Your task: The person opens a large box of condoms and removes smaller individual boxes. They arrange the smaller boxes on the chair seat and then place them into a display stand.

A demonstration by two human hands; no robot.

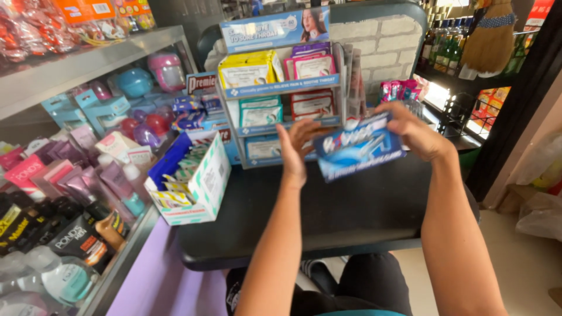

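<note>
Below, one black desk point(351, 216) carries one tiered display rack point(281, 93) of sachets and one open white carton point(202, 181) of small packets. Above the desk, just before the rack, two hands hold one blue packet point(358, 147). The right hand point(417, 133) has fingers closed on its upper right edge; the left hand point(294, 149) has fingers spread open against its left end.

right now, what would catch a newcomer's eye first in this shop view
First, the blue box held up mid-frame between the right hand and the open left hand, above the dark table. Behind it stands a tiered display rack of sachets; left of it, an open white carton beside crowded cosmetic shelves.
</note>
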